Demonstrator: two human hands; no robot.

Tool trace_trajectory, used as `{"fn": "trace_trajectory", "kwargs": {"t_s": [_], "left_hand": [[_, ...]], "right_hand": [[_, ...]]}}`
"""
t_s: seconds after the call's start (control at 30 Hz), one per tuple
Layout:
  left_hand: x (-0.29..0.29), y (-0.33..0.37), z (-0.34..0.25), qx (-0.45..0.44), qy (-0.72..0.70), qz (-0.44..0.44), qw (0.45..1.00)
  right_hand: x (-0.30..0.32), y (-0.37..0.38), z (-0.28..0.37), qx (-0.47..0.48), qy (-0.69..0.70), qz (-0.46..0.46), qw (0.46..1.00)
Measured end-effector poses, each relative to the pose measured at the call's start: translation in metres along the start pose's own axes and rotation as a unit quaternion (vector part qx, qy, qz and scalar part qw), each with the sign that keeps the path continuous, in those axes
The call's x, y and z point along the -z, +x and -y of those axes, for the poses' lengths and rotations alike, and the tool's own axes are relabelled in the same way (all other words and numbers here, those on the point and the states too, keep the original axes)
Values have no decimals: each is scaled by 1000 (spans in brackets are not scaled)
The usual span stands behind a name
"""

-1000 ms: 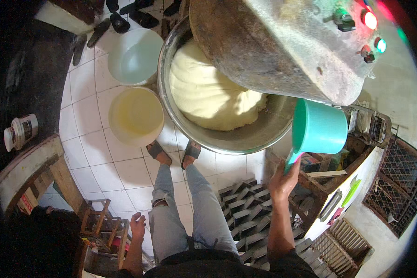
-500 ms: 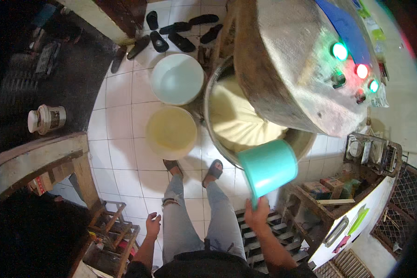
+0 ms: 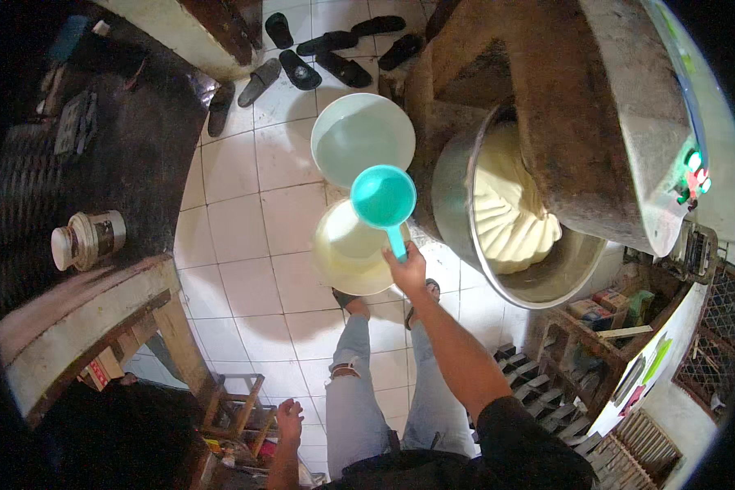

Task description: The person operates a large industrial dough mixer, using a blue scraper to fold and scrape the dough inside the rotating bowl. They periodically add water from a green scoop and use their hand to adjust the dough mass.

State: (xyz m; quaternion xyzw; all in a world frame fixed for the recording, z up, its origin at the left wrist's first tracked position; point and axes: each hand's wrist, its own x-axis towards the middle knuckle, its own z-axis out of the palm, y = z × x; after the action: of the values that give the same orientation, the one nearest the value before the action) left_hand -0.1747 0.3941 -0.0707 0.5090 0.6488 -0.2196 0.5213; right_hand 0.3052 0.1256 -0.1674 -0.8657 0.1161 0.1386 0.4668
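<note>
My right hand is closed round the handle of a turquoise plastic dipper. The dipper is over two round tubs, its cup facing up toward me. Below it, a tub with yellowish liquid is partly covered by the cup and my hand. Beyond that stands a white tub of clear liquid. To the right, a large metal mixing bowl holds pale, folded dough. My left hand hangs by my left leg, empty, with its fingers loosely apart.
A bulky mixer body overhangs the bowl on the right, with lit lamps on its side. Several dark slippers lie at the far end of the tiled floor. At lower left stands a wooden stool; at right, a wooden shelf with boxes.
My right hand has carried the dipper leftward and away from me, from beside the mixing bowl to over the tubs. The whole view has shifted, showing more of the bowl.
</note>
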Motion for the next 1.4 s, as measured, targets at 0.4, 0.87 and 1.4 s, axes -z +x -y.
{"fn": "trace_trajectory", "kwargs": {"t_s": [0.4,0.87,1.4], "left_hand": [[41,39,8,-25,-54,27,998],[-10,-7,-31,-58,66,25,996],[-53,-38,3,-66,60,27,996]], "right_hand": [[-39,37,-83,-81,-34,-6,996],[-2,31,-63,-87,-49,-24,995],[11,31,-59,-14,-57,47,997]]}}
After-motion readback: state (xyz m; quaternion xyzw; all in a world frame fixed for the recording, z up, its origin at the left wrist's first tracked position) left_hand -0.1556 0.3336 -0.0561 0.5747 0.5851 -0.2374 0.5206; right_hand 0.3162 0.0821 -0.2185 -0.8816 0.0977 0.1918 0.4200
